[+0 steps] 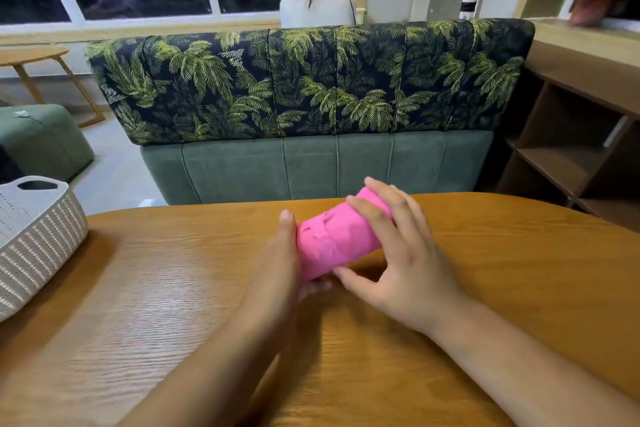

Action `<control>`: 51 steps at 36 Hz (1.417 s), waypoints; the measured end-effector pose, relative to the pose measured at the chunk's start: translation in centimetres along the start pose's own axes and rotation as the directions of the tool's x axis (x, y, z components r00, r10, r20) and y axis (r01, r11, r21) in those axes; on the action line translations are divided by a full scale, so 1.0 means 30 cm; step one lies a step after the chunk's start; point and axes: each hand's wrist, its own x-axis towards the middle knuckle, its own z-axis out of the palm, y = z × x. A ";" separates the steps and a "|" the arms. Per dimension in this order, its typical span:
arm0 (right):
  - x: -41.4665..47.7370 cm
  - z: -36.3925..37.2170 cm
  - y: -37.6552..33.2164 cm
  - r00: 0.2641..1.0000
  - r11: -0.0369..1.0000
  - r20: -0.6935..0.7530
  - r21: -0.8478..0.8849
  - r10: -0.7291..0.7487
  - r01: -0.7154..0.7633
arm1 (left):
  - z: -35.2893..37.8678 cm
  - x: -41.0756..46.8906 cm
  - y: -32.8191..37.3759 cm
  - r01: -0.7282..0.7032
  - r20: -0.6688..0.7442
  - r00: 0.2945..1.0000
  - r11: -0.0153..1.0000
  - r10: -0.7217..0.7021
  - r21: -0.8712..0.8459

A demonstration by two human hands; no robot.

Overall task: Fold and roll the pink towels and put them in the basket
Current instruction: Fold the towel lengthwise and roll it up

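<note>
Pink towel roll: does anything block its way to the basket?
Nothing visible does. The left hand and right hand hold the pink towel roll, and only bare wooden table lies between it and the basket at the left.

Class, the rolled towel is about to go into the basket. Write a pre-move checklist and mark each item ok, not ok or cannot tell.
1. Pink towel rolled up: ok, one compact roll.
2. Left hand grips the roll's near end: ok.
3. Right hand wraps fingers over, thumb under: ok.
4. Basket stands on the table, far left: ok.
5. Room inside the basket: cannot tell, interior hidden.
</note>
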 end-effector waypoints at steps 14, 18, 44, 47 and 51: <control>0.022 -0.019 0.018 0.995 0.997 -0.096 0.073 0.019 -0.012 | 0.009 -0.034 -0.037 -0.166 -0.134 0.970 0.957 0.201 0.236; 0.020 -0.038 0.027 0.998 0.972 -0.042 0.233 0.042 -0.031 | -0.010 -0.040 -0.023 -0.254 -0.106 0.946 0.901 0.308 0.351; 0.052 -0.057 -0.079 0.698 0.204 0.335 0.797 0.633 -0.568 | -0.046 -0.066 -0.014 -0.600 -0.020 0.759 0.710 0.651 0.369; 0.042 -0.093 -0.126 0.648 0.064 0.506 0.758 0.569 -0.649 | -0.078 -0.104 0.019 -0.627 0.020 0.738 0.674 0.675 0.391; 0.030 -0.146 -0.221 0.676 0.133 0.481 0.752 0.559 -0.646 | -0.136 -0.177 0.075 -0.610 0.041 0.754 0.675 0.656 0.416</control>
